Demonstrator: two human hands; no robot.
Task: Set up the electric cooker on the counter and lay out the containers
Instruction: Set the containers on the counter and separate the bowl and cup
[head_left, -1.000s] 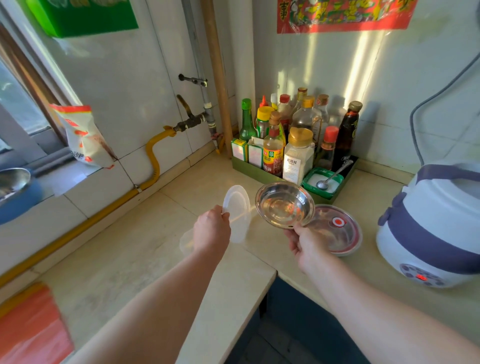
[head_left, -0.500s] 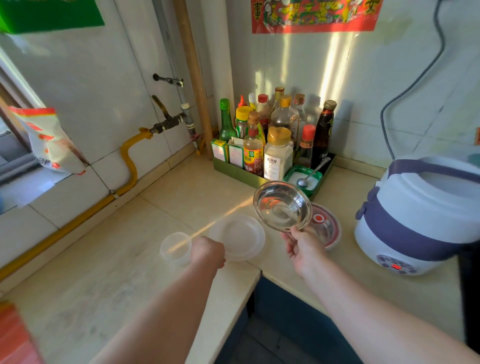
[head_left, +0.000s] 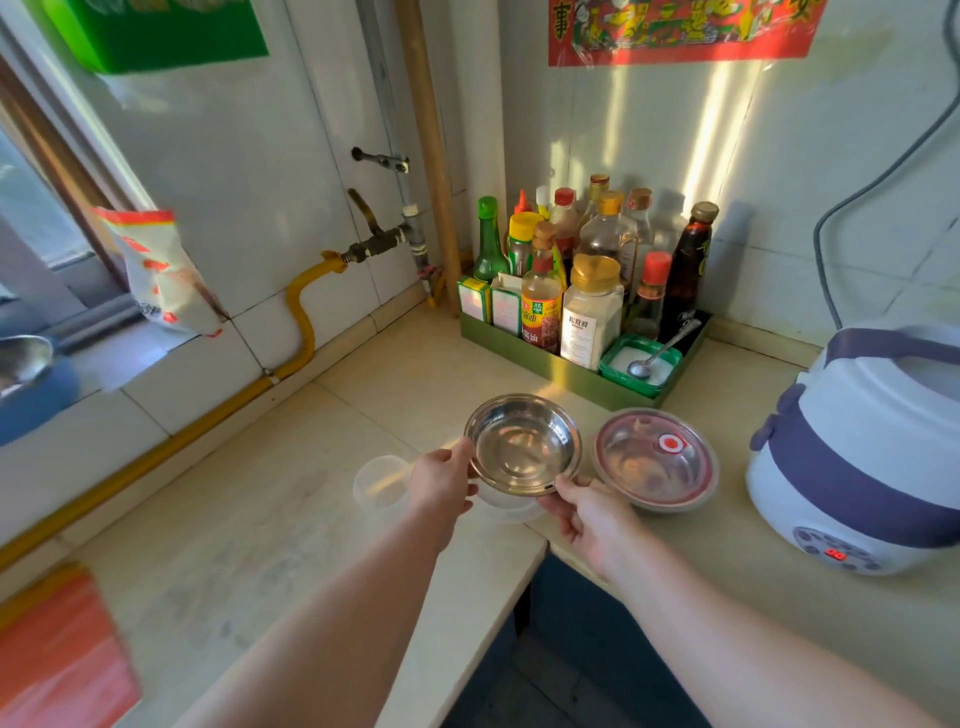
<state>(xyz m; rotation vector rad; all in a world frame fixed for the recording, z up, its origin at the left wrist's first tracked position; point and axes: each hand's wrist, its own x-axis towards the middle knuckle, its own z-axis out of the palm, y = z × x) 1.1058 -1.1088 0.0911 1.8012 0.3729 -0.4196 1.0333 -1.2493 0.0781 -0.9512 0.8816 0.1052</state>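
A: Where's our steel bowl (head_left: 522, 444)?

B: Centre frame. Our left hand (head_left: 444, 480) pinches its rim at 9 o'clock, our right hand (head_left: 584, 514) grips it at 5. It's over a clear lid (head_left: 511, 506) on the counter (head_left: 260, 519).

A: Other containers?

B: Clear plastic cup (head_left: 382, 483) at 9 of the bowl, lidded red-rimmed bowl (head_left: 655, 460) at 3. White-purple electric cooker (head_left: 862, 452) further at 3, red display lit, digits unreadable.

A: Labels?

B: Condiment tray (head_left: 561, 371) at 12: seasoning jar (head_left: 592, 312) reads 松茸鲜.

Red wall banner (head_left: 680, 28) reads 事; white jar (head_left: 589, 325) reads 松茸鲜.
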